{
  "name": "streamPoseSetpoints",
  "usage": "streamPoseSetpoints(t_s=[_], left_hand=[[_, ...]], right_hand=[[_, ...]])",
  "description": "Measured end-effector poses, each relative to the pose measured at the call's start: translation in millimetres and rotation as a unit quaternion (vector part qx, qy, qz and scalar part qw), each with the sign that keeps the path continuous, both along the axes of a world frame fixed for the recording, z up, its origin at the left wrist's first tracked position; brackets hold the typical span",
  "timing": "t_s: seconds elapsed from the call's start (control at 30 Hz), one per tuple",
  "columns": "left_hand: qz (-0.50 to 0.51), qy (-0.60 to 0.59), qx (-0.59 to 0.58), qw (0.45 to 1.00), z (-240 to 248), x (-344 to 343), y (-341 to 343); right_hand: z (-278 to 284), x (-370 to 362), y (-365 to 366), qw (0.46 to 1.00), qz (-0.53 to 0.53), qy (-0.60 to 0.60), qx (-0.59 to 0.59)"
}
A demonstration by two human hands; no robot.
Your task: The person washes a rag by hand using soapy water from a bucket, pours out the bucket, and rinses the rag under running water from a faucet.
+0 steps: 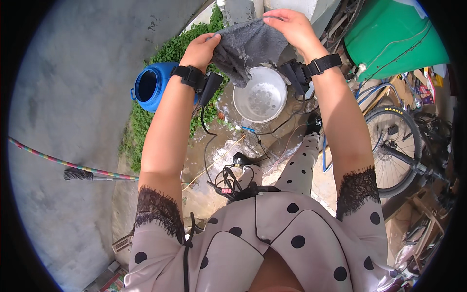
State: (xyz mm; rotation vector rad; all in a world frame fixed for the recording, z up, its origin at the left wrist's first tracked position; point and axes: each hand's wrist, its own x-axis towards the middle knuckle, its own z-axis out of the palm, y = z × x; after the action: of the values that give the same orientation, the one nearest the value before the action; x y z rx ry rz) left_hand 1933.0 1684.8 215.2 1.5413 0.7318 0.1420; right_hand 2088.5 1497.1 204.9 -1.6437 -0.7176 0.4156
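Note:
Between my two raised hands hangs a dark grey cloth [253, 46], wet-looking and held up by its upper edge. My left hand [200, 48] is closed on the cloth's left end, thumb on top. At the other end my right hand [290, 28] pinches the upper corner between fingers and thumb. Below the cloth, a round pale metal basin [260, 97] stands on the wet ground, with cloudy water in it. The cloth's lower edge hangs over the basin's far left rim. Black straps with small devices are on both my wrists.
A blue plastic barrel [150, 87] stands left among green plants [131, 129]. To the right are a large green tub [396, 39], a bicycle wheel [394, 151] and piled scraps. Black cables hang by my waist. A striped pole [73, 161] lies against the grey wall.

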Motion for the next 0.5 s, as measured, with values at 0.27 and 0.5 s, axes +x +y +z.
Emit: streamPoseSetpoints(t_s=[0.27, 0.5], left_hand=[[-0.057, 0.021, -0.043, 0.997, 13, 31, -3], [-0.025, 0.0, -0.107, 0.994, 21, 33, 11]], right_hand=[[15, 17, -22, 0.995, -0.044, -0.029, 0.081], [44, -4, -28, 0.99, -0.041, 0.099, 0.096]])
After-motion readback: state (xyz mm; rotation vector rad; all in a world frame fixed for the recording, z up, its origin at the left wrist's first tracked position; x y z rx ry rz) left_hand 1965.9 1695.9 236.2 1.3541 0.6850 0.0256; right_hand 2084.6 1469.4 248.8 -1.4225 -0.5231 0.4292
